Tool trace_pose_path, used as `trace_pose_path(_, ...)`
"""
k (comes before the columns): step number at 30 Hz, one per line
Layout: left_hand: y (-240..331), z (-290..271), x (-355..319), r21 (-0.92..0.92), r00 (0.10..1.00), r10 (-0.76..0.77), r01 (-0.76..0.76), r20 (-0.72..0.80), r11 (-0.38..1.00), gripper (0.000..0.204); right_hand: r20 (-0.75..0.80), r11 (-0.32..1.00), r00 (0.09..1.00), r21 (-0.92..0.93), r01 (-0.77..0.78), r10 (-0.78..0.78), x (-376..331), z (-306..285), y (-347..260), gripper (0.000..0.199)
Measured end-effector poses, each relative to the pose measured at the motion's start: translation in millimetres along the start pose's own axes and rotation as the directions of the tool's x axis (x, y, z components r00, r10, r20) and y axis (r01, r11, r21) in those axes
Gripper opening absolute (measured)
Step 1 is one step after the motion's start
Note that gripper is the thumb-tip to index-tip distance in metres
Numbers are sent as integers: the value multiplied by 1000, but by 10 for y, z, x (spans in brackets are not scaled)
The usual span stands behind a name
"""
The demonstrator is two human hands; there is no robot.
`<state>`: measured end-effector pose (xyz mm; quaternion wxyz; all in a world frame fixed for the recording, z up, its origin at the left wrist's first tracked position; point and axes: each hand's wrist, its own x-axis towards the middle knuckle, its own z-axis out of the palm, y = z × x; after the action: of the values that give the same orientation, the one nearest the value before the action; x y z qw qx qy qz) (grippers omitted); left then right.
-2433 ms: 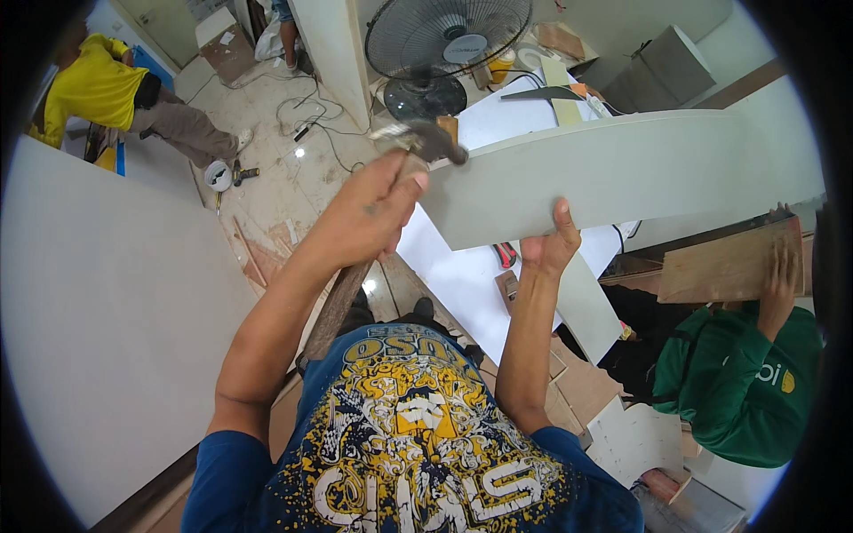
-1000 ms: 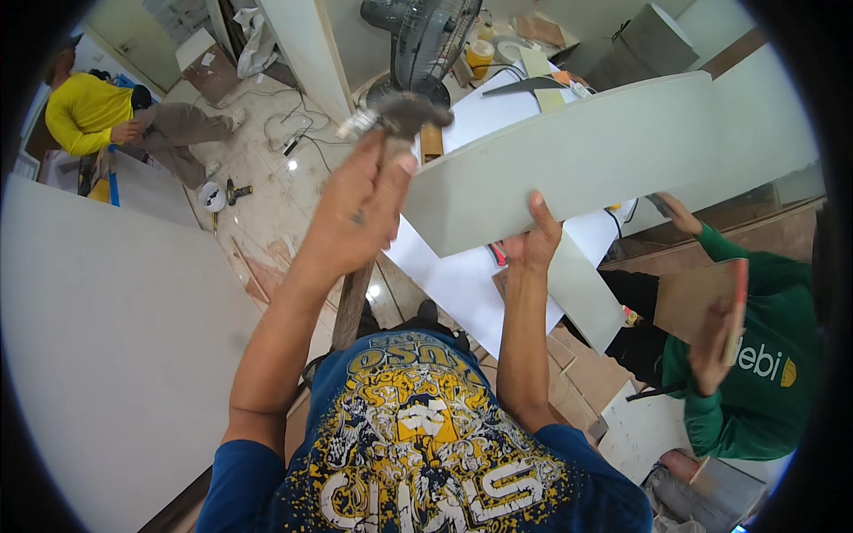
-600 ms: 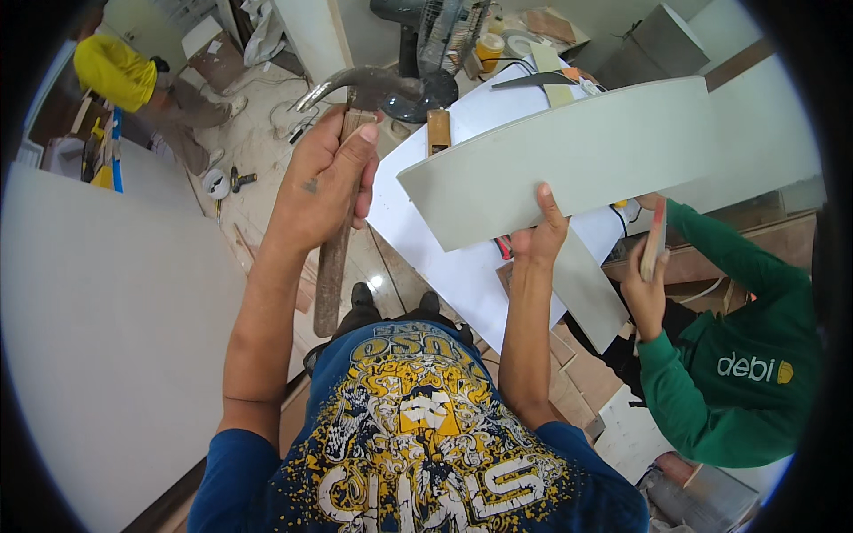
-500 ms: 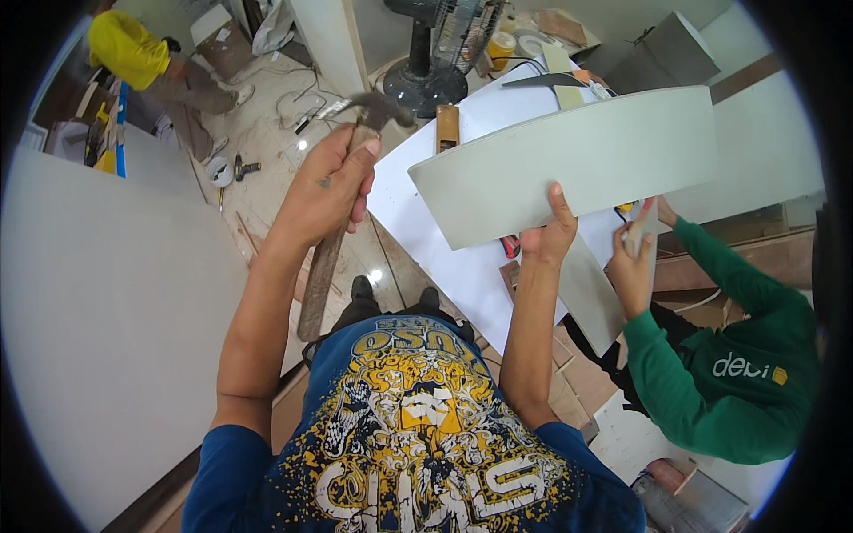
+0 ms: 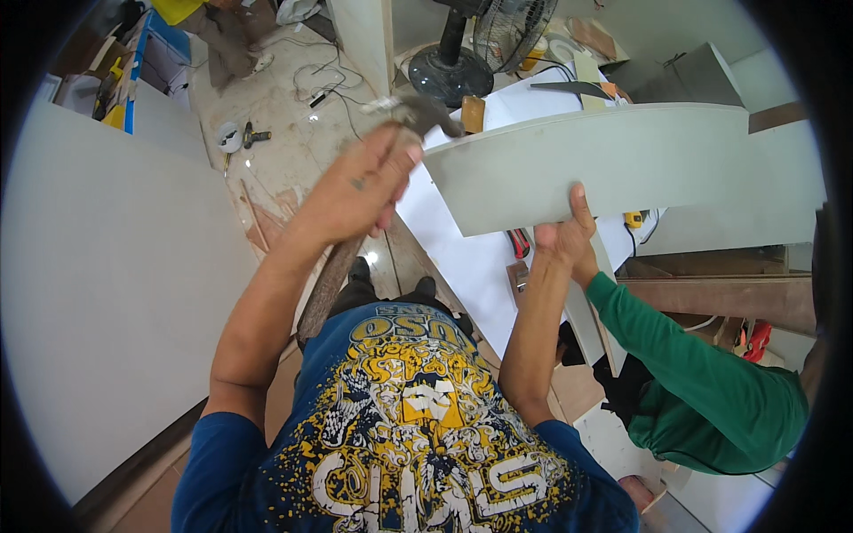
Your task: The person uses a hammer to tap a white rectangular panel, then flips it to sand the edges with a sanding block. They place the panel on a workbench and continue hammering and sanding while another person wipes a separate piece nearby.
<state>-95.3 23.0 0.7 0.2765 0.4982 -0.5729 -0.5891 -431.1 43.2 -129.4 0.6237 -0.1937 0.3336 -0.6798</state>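
My left hand [image 5: 357,185] grips a claw hammer [image 5: 330,282] by its wooden handle, close below the head. The blurred hammer head is beside the far left corner of a curved pale board [image 5: 613,160]; I cannot tell whether they touch. My right hand [image 5: 565,242] holds this board by its near edge, thumb on the upper face and the other fingers hidden underneath. A co-worker's green sleeve [image 5: 684,342] reaches in next to my right wrist, its hand mostly hidden. A narrow pale strip [image 5: 582,324] stands between that arm and my forearm.
On the white tabletop [image 5: 435,209] are a red utility knife [image 5: 519,242], a yellow tool [image 5: 633,218] and a wooden block [image 5: 473,114]. A fan [image 5: 451,75] stands beyond. A large white panel [image 5: 107,275] fills the left; a drill [image 5: 256,136] and cables [image 5: 333,84] lie on the floor.
My left hand has brought the hammer right, toward the board's left end. The co-worker's arm has moved in by my right wrist. The whole view has shifted slightly.
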Motion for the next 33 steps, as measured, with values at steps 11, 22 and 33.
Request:
trace_pose_path(11,177,-43,-5,-88,979,133,-147,-153,985,34,12,944,959,179,278,-284,72,150,229,68)
trace_pose_path(22,-46,56,31,155,997,55,-62,49,986,37,-20,938,950,150,312,-312,-4,238,184,67)
trace_pose_path(33,11,81,-74,62,999,33,-33,7,998,36,-7,939,942,88,334,-334,-51,213,191,69)
